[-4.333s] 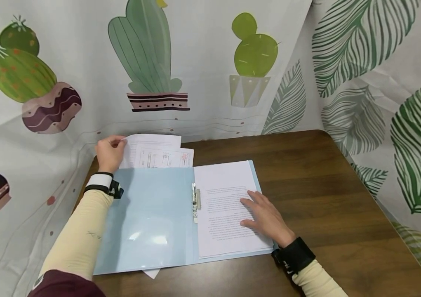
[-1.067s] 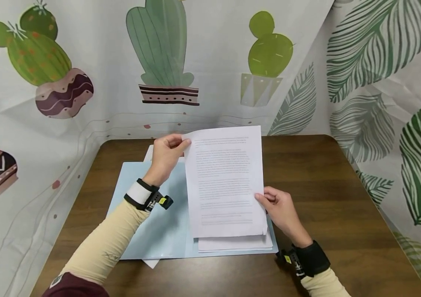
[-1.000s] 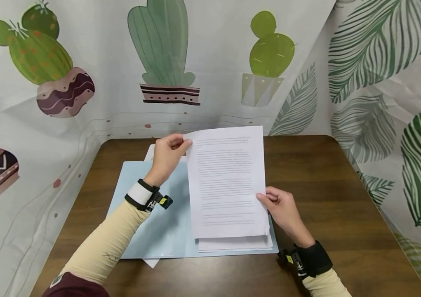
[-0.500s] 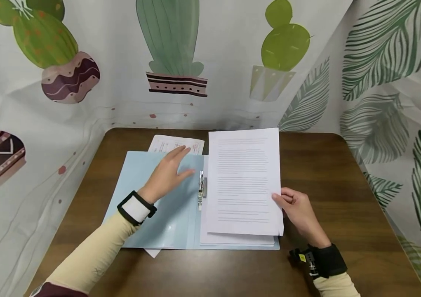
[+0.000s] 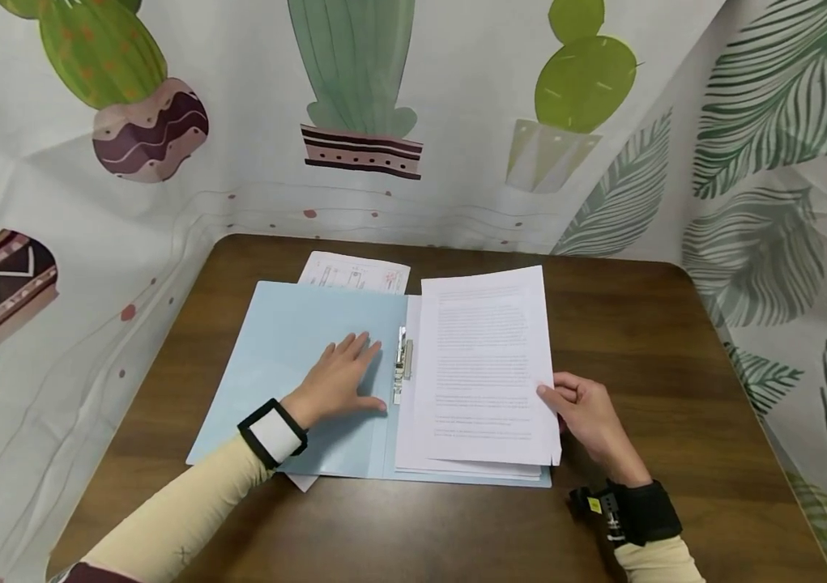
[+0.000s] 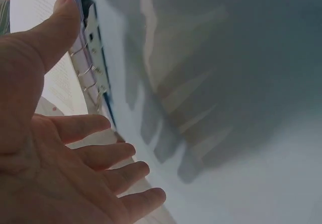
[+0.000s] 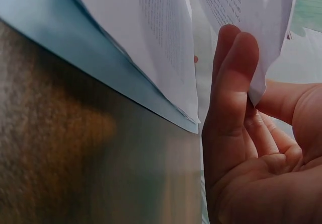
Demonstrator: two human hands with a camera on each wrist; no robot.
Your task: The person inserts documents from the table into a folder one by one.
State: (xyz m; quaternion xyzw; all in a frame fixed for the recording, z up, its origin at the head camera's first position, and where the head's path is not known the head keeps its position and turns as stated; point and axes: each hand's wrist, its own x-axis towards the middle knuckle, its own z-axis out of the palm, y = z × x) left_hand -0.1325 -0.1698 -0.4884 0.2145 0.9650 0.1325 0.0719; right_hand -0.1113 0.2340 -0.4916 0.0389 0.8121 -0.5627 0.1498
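A light blue folder point(image 5: 311, 324) lies spread on the table, with a metal binder clip point(image 5: 402, 364) along its spine. Several printed pages rest on its right side. My right hand point(image 5: 591, 417) pinches the right edge of a printed sheet point(image 5: 486, 364) between thumb and fingers; the sheet sits raised over the stack point(image 5: 409, 437). In the right wrist view the pinched sheet point(image 7: 271, 38) bends near the fingertips. My left hand point(image 5: 340, 380), fingers spread and holding nothing, is over the folder's left cover; the left wrist view shows a gap between the fingers and the cover point(image 6: 251, 158).
Other papers point(image 5: 358, 271) stick out from under the folder's top edge, and a paper corner point(image 5: 302, 481) shows at its bottom edge. The brown wooden table point(image 5: 624, 340) ends at a patterned curtain point(image 5: 457, 178) behind and at the sides.
My left hand took a sheet from behind the folder and brought it over the stack. It then let go and moved down over the left cover. My right hand has taken the sheet's edge.
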